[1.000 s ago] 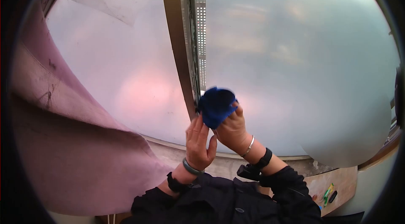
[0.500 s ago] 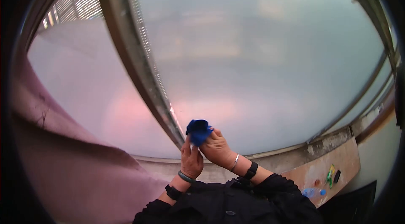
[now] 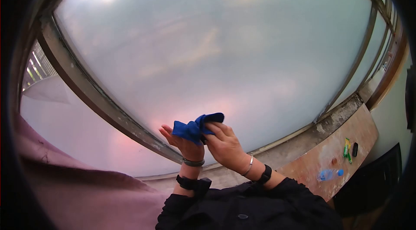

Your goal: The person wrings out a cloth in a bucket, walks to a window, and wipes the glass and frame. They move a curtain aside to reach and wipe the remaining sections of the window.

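Note:
A crumpled blue cloth (image 3: 190, 129) is between my two hands, in front of a large frosted window pane (image 3: 242, 56). My right hand (image 3: 226, 145) is closed on the cloth's right part, with its fingers bent over the fabric. Palm up, my left hand (image 3: 186, 146) lies under the left part, its fingertips stretched out past the fabric at the left. The cloth touches that palm and hides some of it. Both hands are apart from the glass.
The window frame (image 3: 108, 108) curves along the left, and a pink curtain (image 3: 99, 195) hangs at lower left. On a worn wooden board (image 3: 303, 165) at right lie a plastic bottle (image 3: 329, 175), a green-and-yellow packet (image 3: 347, 147) and a small black object (image 3: 355, 149).
The view has turned, so the window frame sits further left. The cloth has gone from a bunched, upright shape to a wider spread, and my left hand has turned palm up with its fingers extended.

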Motion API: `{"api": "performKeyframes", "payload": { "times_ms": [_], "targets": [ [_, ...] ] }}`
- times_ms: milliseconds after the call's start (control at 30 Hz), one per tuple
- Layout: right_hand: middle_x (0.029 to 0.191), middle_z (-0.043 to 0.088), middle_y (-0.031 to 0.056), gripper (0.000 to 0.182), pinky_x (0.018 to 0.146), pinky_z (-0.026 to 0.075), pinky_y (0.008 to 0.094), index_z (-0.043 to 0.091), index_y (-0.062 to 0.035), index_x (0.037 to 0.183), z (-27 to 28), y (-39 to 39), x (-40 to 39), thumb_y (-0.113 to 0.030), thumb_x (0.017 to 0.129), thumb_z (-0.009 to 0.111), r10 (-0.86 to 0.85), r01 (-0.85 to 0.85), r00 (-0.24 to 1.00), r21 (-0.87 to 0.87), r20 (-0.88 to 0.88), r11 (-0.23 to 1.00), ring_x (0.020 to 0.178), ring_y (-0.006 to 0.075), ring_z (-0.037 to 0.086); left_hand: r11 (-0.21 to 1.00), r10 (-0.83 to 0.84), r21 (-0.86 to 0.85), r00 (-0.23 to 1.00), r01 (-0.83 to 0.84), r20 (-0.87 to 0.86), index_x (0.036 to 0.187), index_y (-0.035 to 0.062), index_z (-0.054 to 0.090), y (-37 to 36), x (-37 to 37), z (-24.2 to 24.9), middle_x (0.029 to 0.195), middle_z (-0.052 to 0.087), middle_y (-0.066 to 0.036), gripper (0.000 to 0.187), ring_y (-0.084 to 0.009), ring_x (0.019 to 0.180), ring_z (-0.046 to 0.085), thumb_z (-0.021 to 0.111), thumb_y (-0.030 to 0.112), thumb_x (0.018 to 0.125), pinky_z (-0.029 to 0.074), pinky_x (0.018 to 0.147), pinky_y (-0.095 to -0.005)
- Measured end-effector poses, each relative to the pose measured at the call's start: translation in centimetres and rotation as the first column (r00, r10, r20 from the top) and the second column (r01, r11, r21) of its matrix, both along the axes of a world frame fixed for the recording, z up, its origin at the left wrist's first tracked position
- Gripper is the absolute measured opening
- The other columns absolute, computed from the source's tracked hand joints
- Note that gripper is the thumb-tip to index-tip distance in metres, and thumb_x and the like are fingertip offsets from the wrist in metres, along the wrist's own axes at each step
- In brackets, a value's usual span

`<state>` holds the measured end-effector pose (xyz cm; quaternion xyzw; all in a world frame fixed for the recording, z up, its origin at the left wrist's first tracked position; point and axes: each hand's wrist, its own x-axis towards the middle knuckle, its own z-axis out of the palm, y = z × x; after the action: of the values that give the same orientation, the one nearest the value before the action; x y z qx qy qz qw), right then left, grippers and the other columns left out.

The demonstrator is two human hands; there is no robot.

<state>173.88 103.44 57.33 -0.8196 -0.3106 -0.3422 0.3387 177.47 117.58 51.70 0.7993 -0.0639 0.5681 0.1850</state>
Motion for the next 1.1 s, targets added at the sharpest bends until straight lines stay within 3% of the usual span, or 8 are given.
{"api": "performKeyframes", "payload": {
  "times_ms": [67, 200, 500, 667, 767, 900, 967, 1100],
  "targets": [
    [0.12, 0.054, 0.0143, 0.03, 0.093, 0.039, 0.0389, 0.06, -0.0021, 0.104, -0.2, -0.6, 0.0, -0.003, 0.074, 0.063, -0.008, 0.008, 1.0, -0.001, -0.023, 1.0, 0.113, 0.0301, 0.048, 0.999, 0.033, 0.007, 0.999, -0.032, -0.033, 0.138, 0.0094, 0.035, 0.4, -0.3, 0.2, 0.15, 0.013, -0.024, 0.055, -0.046, 0.137, 0.01, 0.054, 0.03, 0.091, 0.013, 0.109, -0.0524],
    [0.118, 0.053, 0.015, 0.038, 0.091, 0.04, 0.0399, 0.056, -0.0012, 0.113, -0.3, -1.2, -0.2, -0.004, 0.076, 0.063, 0.01, -0.004, 0.994, 0.059, -0.107, 0.998, 0.109, 0.032, 0.049, 0.998, 0.012, 0.059, 0.998, -0.015, 0.055, 0.098, 0.0099, 0.067, 0.5, -1.6, 2.6, 0.117, 0.05, -0.012, 0.021, -0.0345, 0.119, 0.038, 0.062, 0.01, 0.078, 0.028, 0.098, -0.0458],
    [0.099, 0.055, 0.0147, 0.037, 0.076, 0.048, 0.0314, 0.048, 0.0027, 0.12, 2.1, -1.5, -0.3, 0.001, 0.085, 0.056, 0.313, -0.121, 0.862, 0.437, -0.4, 0.891, 0.085, 0.0253, 0.059, 0.988, -0.148, 0.0, 0.961, 0.152, -0.233, 0.1, 0.0056, 0.064, 2.0, -4.6, 5.9, 0.094, 0.055, -0.006, 0.034, -0.0288, 0.104, 0.049, 0.072, 0.008, 0.067, 0.035, 0.089, -0.0411],
    [0.1, 0.054, 0.0151, 0.039, 0.077, 0.048, 0.03, 0.045, 0.0053, 0.123, 2.0, -1.9, -0.2, 0.0, 0.086, 0.056, 0.278, -0.083, 0.9, 0.495, -0.335, 0.865, 0.084, 0.0239, 0.059, 0.758, -0.577, -0.549, 0.755, 0.353, -0.312, 0.097, 0.0012, 0.061, 2.5, -5.9, 7.1, 0.091, 0.055, -0.011, 0.03, -0.0271, 0.087, 0.054, 0.073, 0.004, 0.07, 0.044, 0.074, -0.0328],
    [0.1, 0.053, 0.0149, 0.04, 0.078, 0.048, 0.031, 0.045, 0.0054, 0.123, 2.6, -2.8, 0.0, 0.0, 0.085, 0.057, 0.17, -0.044, 0.945, 0.406, -0.28, 0.913, 0.085, 0.0245, 0.058, 0.76, -0.579, -0.526, 0.766, 0.383, -0.279, 0.095, 0.0015, 0.061, 3.7, -5.9, 6.9, 0.089, 0.056, -0.011, 0.025, -0.0247, 0.081, 0.054, 0.071, 0.003, 0.073, 0.044, 0.069, -0.0307],
    [0.099, 0.053, 0.0156, 0.041, 0.074, 0.047, 0.0304, 0.045, 0.006, 0.123, 3.4, -3.8, -0.3, -0.002, 0.085, 0.058, 0.063, 0.047, 0.96, 0.379, -0.273, 0.924, 0.08, 0.0234, 0.057, 0.894, -0.329, -0.403, 0.897, 0.196, -0.294, 0.091, 0.0013, 0.062, 4.5, -6.8, 8.9, 0.079, 0.056, -0.01, 0.019, -0.0213, 0.069, 0.054, 0.07, -0.001, 0.074, 0.044, 0.062, -0.0293],
    [0.095, 0.05, 0.0112, 0.042, 0.07, 0.045, 0.0269, 0.044, 0.0066, 0.125, 4.0, -4.7, -0.2, -0.001, 0.085, 0.056, 0.016, 0.115, 0.957, 0.425, -0.291, 0.898, 0.076, 0.0173, 0.053, 0.751, -0.429, -0.606, 0.892, 0.264, -0.144, 0.097, 0.0026, 0.058, 5.0, -6.5, 9.0, 0.074, 0.052, -0.001, 0.019, -0.0077, 0.062, 0.045, 0.063, -0.004, 0.081, 0.037, 0.055, -0.0209],
    [0.093, 0.05, 0.0053, 0.041, 0.071, 0.043, 0.0236, 0.044, 0.0034, 0.127, 5.2, -7.1, -0.3, -0.001, 0.088, 0.053, 0.014, 0.169, 0.938, 0.493, -0.346, 0.854, 0.078, 0.0108, 0.049, 0.344, -0.642, -0.895, 0.766, 0.284, -0.004, 0.115, 0.0051, 0.052, 5.5, -8.4, 11.2, 0.067, 0.049, 0.006, 0.023, 0.0012, 0.053, 0.037, 0.048, 0.004, 0.093, 0.03, 0.047, -0.0164]
  ]
}}
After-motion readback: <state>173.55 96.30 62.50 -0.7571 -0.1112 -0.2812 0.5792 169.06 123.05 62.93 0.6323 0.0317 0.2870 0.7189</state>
